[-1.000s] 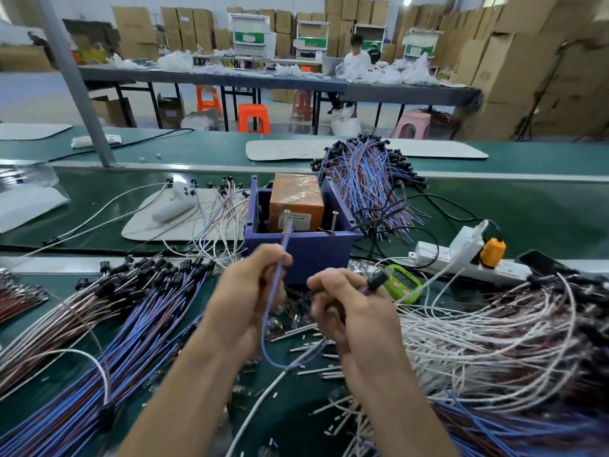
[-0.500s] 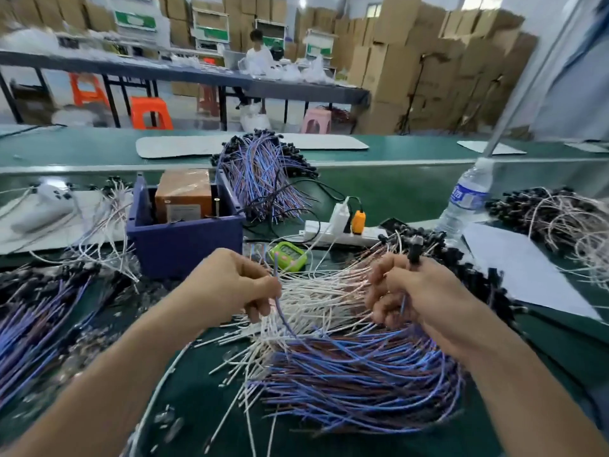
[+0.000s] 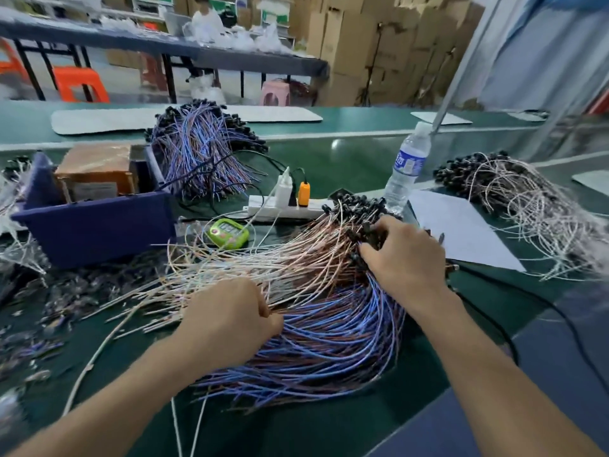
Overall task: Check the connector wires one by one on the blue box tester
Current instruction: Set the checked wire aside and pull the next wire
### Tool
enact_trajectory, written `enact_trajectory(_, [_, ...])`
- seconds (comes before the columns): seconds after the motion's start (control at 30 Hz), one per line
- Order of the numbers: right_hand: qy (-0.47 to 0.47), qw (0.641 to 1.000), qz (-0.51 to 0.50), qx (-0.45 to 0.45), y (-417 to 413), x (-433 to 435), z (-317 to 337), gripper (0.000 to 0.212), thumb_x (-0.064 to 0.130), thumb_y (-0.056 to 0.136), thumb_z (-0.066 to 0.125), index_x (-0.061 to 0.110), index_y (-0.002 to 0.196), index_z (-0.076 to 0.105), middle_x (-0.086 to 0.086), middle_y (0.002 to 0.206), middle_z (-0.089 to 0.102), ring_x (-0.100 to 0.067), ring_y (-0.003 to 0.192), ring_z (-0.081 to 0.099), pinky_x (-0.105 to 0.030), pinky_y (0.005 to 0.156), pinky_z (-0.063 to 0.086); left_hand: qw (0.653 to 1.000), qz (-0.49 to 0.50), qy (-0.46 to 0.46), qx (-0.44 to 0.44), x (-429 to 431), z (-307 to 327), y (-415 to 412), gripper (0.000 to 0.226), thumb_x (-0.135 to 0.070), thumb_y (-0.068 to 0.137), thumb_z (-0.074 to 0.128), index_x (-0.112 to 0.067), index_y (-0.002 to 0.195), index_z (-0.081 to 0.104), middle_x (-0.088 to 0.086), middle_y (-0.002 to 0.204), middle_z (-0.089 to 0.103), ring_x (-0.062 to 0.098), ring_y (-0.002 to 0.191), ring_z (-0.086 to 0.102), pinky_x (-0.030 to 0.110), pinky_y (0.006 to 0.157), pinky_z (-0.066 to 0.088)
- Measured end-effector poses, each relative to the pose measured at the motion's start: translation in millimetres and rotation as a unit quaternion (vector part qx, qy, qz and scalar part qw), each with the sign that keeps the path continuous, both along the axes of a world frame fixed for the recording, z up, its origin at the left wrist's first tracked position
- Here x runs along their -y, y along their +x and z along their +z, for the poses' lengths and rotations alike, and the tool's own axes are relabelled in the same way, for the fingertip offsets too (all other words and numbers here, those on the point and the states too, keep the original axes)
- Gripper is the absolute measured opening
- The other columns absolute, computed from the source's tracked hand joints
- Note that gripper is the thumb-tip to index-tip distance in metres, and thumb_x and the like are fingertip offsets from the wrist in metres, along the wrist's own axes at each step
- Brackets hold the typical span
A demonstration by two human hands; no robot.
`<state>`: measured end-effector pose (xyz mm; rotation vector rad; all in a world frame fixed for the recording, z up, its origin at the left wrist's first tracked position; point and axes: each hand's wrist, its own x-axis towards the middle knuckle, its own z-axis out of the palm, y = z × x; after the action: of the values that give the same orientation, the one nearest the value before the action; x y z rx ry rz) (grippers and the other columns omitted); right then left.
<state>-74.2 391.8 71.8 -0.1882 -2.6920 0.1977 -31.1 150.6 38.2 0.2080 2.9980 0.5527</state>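
Connector wires [image 3: 313, 291], heaped in a fan on the green table [image 3: 329, 423], black plugs [image 3: 359, 209] at the far end, loose blue, brown and pale tails toward the near edge. Right hand [image 3: 405, 258] down on the plug end, fingers bent, tips buried among the plugs; grasp on any single plug not discernible. Left hand [image 3: 227, 315] on the tail end, fingers clenched inward, thumb against forefinger; any strand inside the fist hidden.

Blue box [image 3: 99, 222] just left of the heap, apart from both hands, with a brown carton [image 3: 95, 169] inside. Between box and heap, a small green counter [image 3: 227, 233]; behind that, a white power strip [image 3: 283, 207]. Beyond the box, a second bundle [image 3: 201, 150]; farther right, a water bottle [image 3: 407, 166], a sheet of paper [image 3: 461, 232] and a third heap [image 3: 527, 199].

Step in hand, by the look of it: picking the next wire out of the heap, nothing at the tester yet. Needed next, probably: singling out one plug, drawing its strand clear without dragging neighbours along, then carrying both ends left to the box.
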Motion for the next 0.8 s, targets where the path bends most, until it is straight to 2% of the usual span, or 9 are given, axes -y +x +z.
enact_trajectory(0.13, [0.001,0.999,0.004,-0.046,6.5,-6.5,-1.0,0.042,0.056,0.081,0.076,0.033,0.114,0.066,0.001,0.075,0.071,-0.027,0.074,0.069,-0.033,0.068,0.051,0.996,-0.004,-0.044,-0.077,-1.8,4.1,2.8,0.058,-0.065,0.089,0.063,-0.016,0.059,0.063,-0.002,0.048,0.060,0.012,0.046,0.058,0.026,0.047,0.046])
enact_trajectory(0.2, [0.027,0.989,0.104,-0.103,14.7,-13.7,0.6,0.036,0.039,0.081,0.081,0.033,0.115,0.070,0.008,0.067,0.066,-0.018,0.069,0.062,-0.032,0.072,0.053,0.995,-0.054,0.017,-0.085,-5.5,11.7,5.4,0.044,-0.062,0.088,0.063,-0.023,0.068,0.067,-0.009,0.054,0.063,0.007,0.050,0.058,0.023,0.045,0.040])
enact_trajectory(0.27, [0.056,0.960,0.274,-0.035,20.5,-15.7,2.2,0.036,0.012,0.080,0.072,0.033,0.109,0.075,0.015,0.081,0.070,-0.010,0.089,0.058,-0.035,0.088,0.048,0.988,-0.129,0.070,-0.055,-13.2,20.4,9.5,0.023,-0.064,0.084,0.067,-0.042,0.089,0.071,-0.025,0.070,0.066,-0.006,0.068,0.059,0.017,0.057,0.038])
enact_trajectory(0.33, [0.140,0.913,0.369,0.101,23.2,-15.4,1.2,0.045,0.005,0.074,0.060,0.033,0.105,0.076,0.017,0.103,0.072,-0.009,0.116,0.052,-0.035,0.107,0.037,0.978,-0.203,0.055,-0.009,-25.8,17.8,8.7,0.047,-0.069,0.079,0.069,-0.053,0.123,0.062,-0.032,0.117,0.063,-0.009,0.106,0.056,0.017,0.084,0.039])
enact_trajectory(0.37, [0.195,0.891,0.385,0.138,22.5,-16.9,-0.9,0.043,0.009,0.073,0.057,0.034,0.104,0.074,0.018,0.107,0.072,-0.010,0.122,0.049,-0.034,0.112,0.031,0.971,-0.232,0.047,0.013,-31.7,11.8,7.7,0.068,-0.070,0.078,0.069,-0.050,0.140,0.051,-0.031,0.140,0.051,-0.002,0.126,0.048,0.019,0.095,0.034])
enact_trajectory(0.43, [0.266,0.869,0.383,0.166,20.6,-29.6,-6.0,0.032,0.022,0.081,0.048,0.031,0.101,0.072,0.019,0.107,0.072,-0.008,0.129,0.044,-0.032,0.118,0.021,0.963,-0.262,0.035,0.050,-41.3,-2.2,7.4,0.099,-0.072,0.077,0.068,-0.043,0.159,0.023,-0.025,0.163,0.022,0.002,0.145,0.026,0.017,0.105,0.021])
enact_trajectory(0.53, [0.271,0.880,0.371,0.122,19.7,-57.0,-15.3,0.031,0.029,0.093,0.040,0.030,0.100,0.070,0.020,0.107,0.072,-0.004,0.133,0.042,-0.033,0.121,0.017,0.962,-0.272,0.005,0.011,-42.7,-27.3,7.5,0.112,-0.078,0.077,0.061,-0.038,0.163,0.002,-0.018,0.171,0.004,0.002,0.152,0.009,0.014,0.113,0.004])
enact_trajectory(0.67, [0.222,0.910,0.351,-0.014,25.1,-66.5,-49.2,0.026,0.018,0.097,0.047,0.018,0.090,0.072,0.007,0.096,0.076,-0.014,0.122,0.059,-0.043,0.120,0.028,0.966,-0.253,0.018,-0.059,-39.1,-42.5,7.9,0.112,-0.084,0.077,0.049,-0.042,0.160,-0.013,-0.018,0.170,0.007,0.002,0.150,0.013,0.014,0.112,0.003])
enact_trajectory(0.8, [0.173,0.935,0.279,-0.130,28.8,-61.0,-78.0,0.024,0.011,0.093,0.050,0.012,0.077,0.068,-0.001,0.081,0.074,-0.020,0.105,0.065,-0.046,0.118,0.033,0.965,-0.248,0.026,-0.076,-37.2,-45.5,11.0,0.107,-0.082,0.083,0.045,-0.039,0.160,-0.016,-0.019,0.170,0.005,0.001,0.151,0.010,0.012,0.111,-0.003])
